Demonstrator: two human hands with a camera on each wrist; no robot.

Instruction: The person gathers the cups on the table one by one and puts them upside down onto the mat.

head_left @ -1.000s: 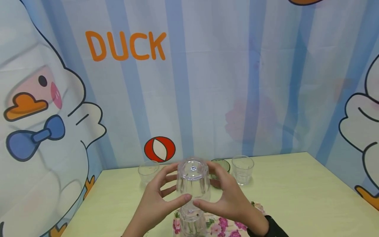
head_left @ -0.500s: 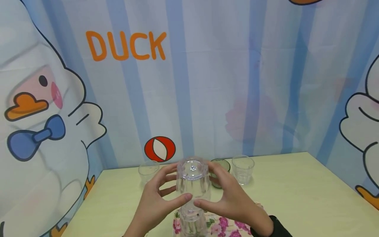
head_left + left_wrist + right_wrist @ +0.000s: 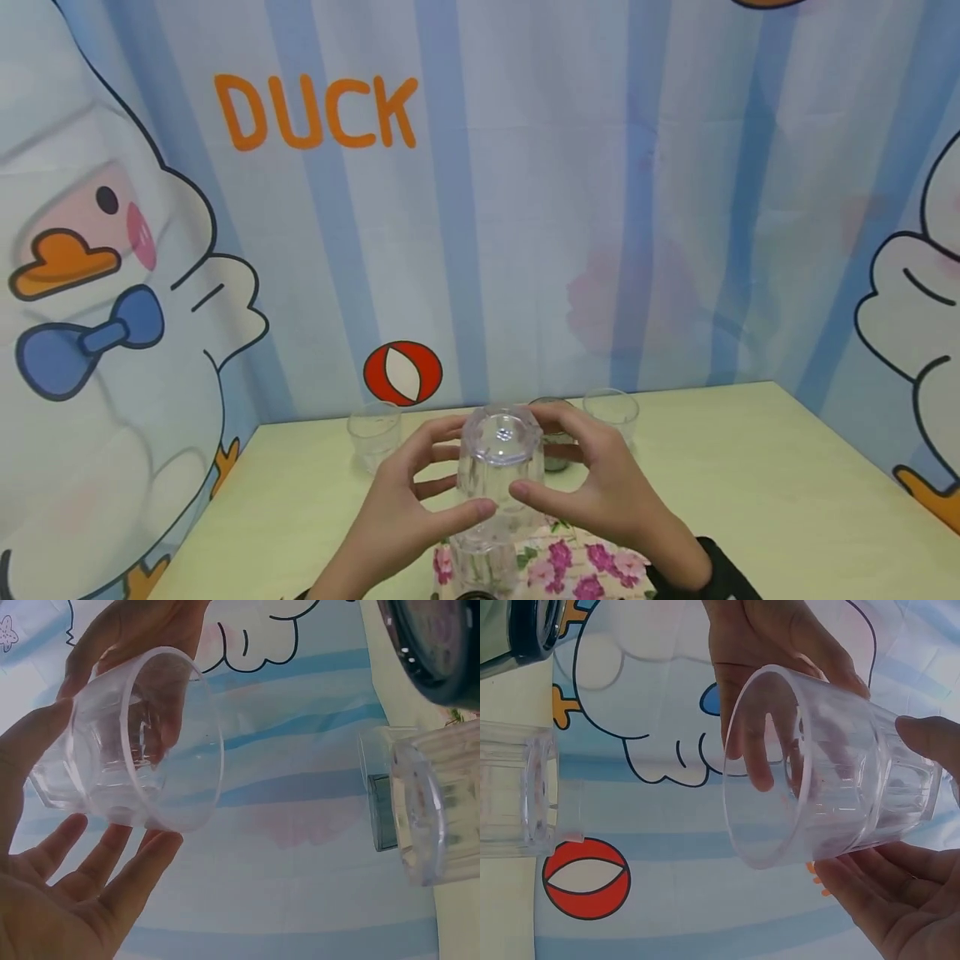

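Note:
Upside down between both hands is a clear faceted tumbler (image 3: 501, 467), its wide open mouth facing down. My left hand (image 3: 408, 496) holds its left side, the thumb at the front and the fingers spread round the wall. My right hand (image 3: 600, 483) grips the opposite side in the same manner. Both wrist views show the held tumbler (image 3: 127, 742) apart from a second clear tumbler (image 3: 424, 810) below it. That lower tumbler (image 3: 483, 562) stands inverted on a floral mat (image 3: 558, 571). A dark green glass (image 3: 525, 634) appears close by in the wrist views.
At the back of the pale yellow table (image 3: 750, 475) stand a clear glass (image 3: 375, 433) on the left, a dark green glass (image 3: 557, 458) partly behind my right hand, and another clear glass (image 3: 611, 408). A printed duck curtain (image 3: 525, 208) hangs behind.
Both hands and the held tumbler have shifted slightly right relative to the lower one. A dark curved rim now shows at the bottom edge of the head view.

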